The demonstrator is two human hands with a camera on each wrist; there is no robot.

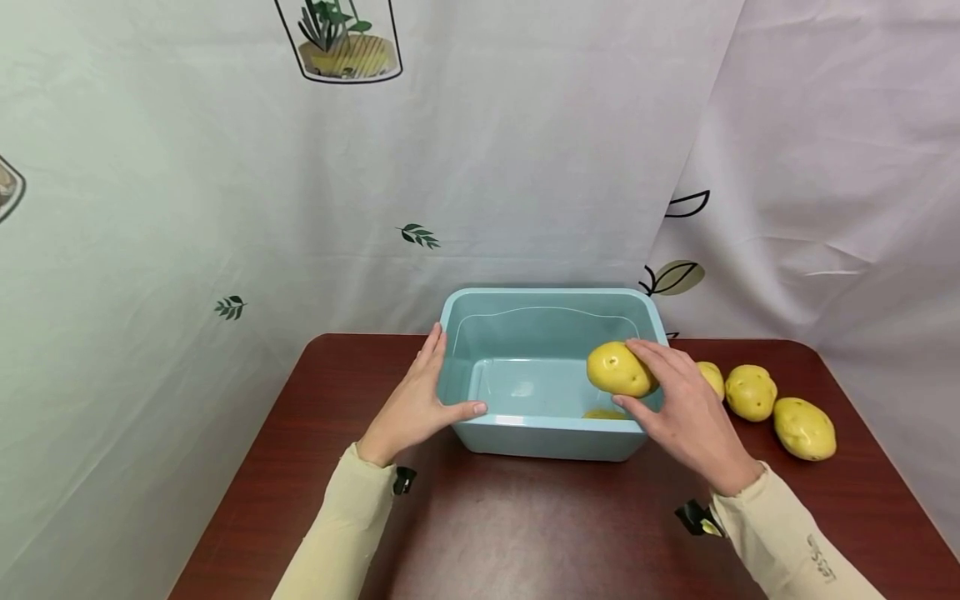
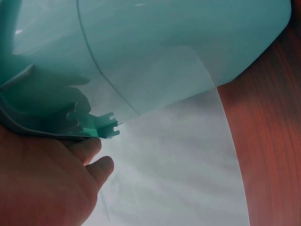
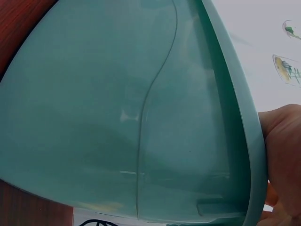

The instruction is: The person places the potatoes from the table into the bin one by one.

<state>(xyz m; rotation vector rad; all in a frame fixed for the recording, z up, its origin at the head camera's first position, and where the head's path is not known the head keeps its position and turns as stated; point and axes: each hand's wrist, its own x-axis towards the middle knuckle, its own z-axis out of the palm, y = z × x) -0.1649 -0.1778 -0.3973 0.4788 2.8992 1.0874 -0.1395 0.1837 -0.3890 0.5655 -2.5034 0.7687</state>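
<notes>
A light-blue plastic bin [image 1: 540,440] stands on the table. My right hand [image 1: 686,408] grips a yellow potato [image 1: 618,369] between thumb and fingers, above the bin's right part. Below it, another yellow potato [image 1: 603,414] shows inside, mostly hidden by the front wall. My left hand [image 1: 416,396] rests at the bin's left front corner, fingers extended along the left side and thumb by the front rim. In the left wrist view that hand [image 2: 47,179] lies under the bin's rim. The right wrist view has the hand [image 3: 287,155] partly behind the rim, its potato out of sight.
Right of the bin on the dark red table [image 1: 487,525] lie a partly hidden potato [image 1: 711,377], a knobbly one [image 1: 751,392] and a larger one [image 1: 805,428]. A pale printed curtain [image 1: 525,167] hangs right behind the bin and table.
</notes>
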